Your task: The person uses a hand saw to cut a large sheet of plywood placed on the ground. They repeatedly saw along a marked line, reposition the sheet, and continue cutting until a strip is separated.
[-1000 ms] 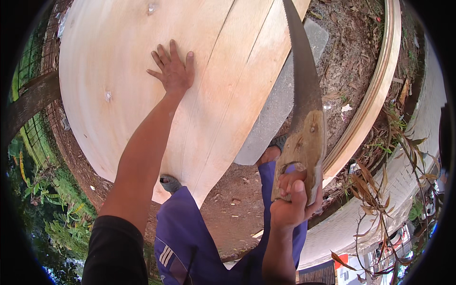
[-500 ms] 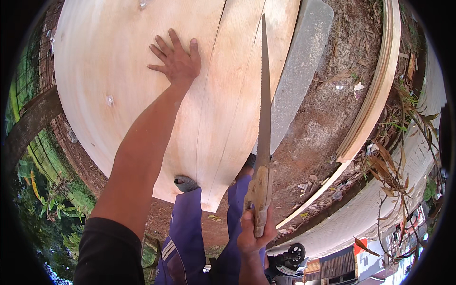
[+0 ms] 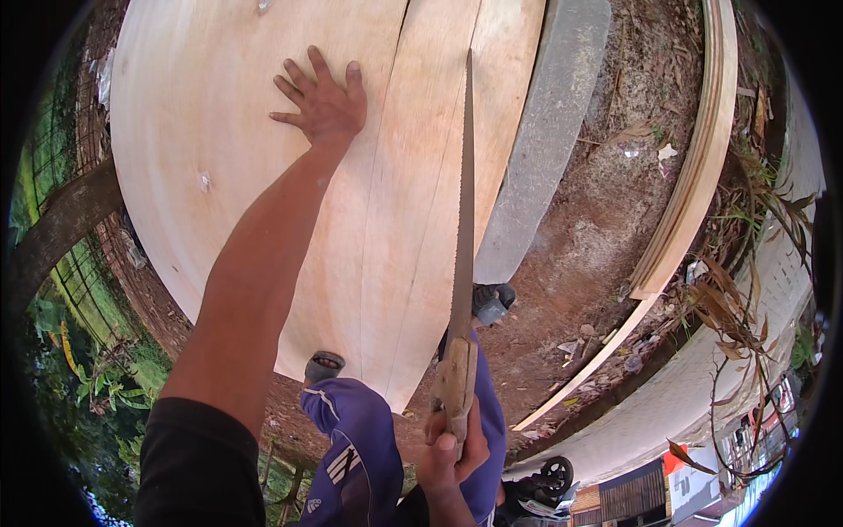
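Right hand (image 3: 452, 461): fingers wrapped round the handle (image 3: 457, 378) of the saw (image 3: 464, 263), beside the near corner of the board (image 3: 395, 202). Blade (image 3: 467, 176) overlies the board, inside its right edge; contact unclear. Saw probably light, blade springy; grip by handle only. Board likely stiff, unwieldy; steady it flat-handed. Left hand (image 3: 327, 104), farther up: fingers spread on board.
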A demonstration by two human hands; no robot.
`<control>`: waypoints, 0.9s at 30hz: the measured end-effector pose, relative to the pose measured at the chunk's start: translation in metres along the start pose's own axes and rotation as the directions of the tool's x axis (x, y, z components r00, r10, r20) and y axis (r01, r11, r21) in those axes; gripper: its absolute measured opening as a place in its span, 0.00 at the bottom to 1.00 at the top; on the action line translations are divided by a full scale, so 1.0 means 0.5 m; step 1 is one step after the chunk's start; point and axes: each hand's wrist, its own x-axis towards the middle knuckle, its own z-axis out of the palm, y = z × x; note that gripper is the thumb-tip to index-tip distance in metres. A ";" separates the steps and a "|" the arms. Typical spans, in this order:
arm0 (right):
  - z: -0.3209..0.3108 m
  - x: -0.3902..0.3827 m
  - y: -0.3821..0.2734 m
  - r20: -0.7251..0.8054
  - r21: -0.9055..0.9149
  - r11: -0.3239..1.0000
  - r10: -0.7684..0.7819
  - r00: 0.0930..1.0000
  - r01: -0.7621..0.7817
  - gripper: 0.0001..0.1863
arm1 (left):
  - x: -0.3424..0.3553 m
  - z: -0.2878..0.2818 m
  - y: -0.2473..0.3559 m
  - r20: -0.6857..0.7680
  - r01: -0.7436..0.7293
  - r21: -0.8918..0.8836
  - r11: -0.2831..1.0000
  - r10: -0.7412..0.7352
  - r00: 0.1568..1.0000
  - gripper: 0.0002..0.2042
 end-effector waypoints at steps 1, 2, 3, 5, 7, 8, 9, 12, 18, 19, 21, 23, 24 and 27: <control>0.006 0.004 -0.007 0.000 -0.015 1.000 0.018 1.000 -0.018 0.38 | -0.001 0.001 0.001 -0.004 0.003 0.000 1.000 -0.003 1.000 0.41; 0.016 0.016 -0.014 -0.001 -0.030 0.999 0.035 0.999 -0.035 0.36 | -0.005 0.001 -0.001 0.005 0.007 0.010 1.000 -0.007 1.000 0.41; 0.025 0.034 -0.019 -0.007 -0.042 0.998 0.045 0.999 -0.045 0.34 | -0.007 0.001 0.003 0.010 0.006 0.015 1.000 -0.006 1.000 0.41; 0.044 0.084 -0.012 -0.061 -0.074 0.997 -0.033 0.998 0.028 0.31 | -0.006 -0.001 0.007 0.013 0.008 0.022 1.000 -0.008 1.000 0.40; 0.047 0.098 0.005 -0.097 -0.090 0.994 -0.066 0.993 0.058 0.30 | -0.004 -0.003 0.003 0.014 0.013 0.027 1.000 -0.014 1.000 0.40; 0.043 0.094 0.016 -0.102 -0.085 0.995 -0.064 0.993 0.055 0.29 | -0.002 -0.005 0.001 0.005 0.019 0.035 0.999 -0.020 1.000 0.40; 0.040 0.084 0.029 -0.113 -0.086 0.995 -0.067 0.991 0.058 0.29 | -0.003 -0.005 0.002 0.009 0.026 0.033 0.999 -0.027 1.000 0.40; 0.047 0.073 0.062 -0.146 -0.072 0.993 -0.102 0.984 0.092 0.27 | -0.002 -0.005 0.006 0.014 0.040 0.030 0.999 -0.040 0.999 0.40; 0.127 0.165 0.120 -0.223 0.050 0.975 -0.201 0.954 0.217 0.25 | -0.009 -0.012 0.020 0.010 0.031 0.044 0.999 -0.031 0.999 0.40; 0.136 0.186 0.140 -0.233 0.063 0.969 -0.218 0.948 0.238 0.25 | -0.012 -0.017 0.025 0.019 0.028 0.043 0.999 -0.029 0.999 0.40; 0.148 0.212 0.177 -0.253 0.084 0.957 -0.248 0.935 0.277 0.25 | -0.011 -0.013 0.019 0.017 0.019 0.029 0.999 -0.019 1.000 0.40; 0.157 0.186 0.200 -0.283 0.122 0.941 -0.272 0.920 0.316 0.25 | -0.009 -0.003 0.007 -0.006 0.007 0.002 1.000 -0.007 1.000 0.40; 0.150 0.168 0.201 -0.278 0.105 0.938 -0.292 0.915 0.331 0.25 | -0.010 -0.004 0.005 -0.001 0.007 0.005 1.000 -0.007 1.000 0.40; 0.153 0.163 0.189 -0.264 0.089 0.939 -0.298 0.917 0.331 0.25 | -0.012 -0.007 -0.002 0.008 0.007 0.001 1.000 -0.007 1.000 0.40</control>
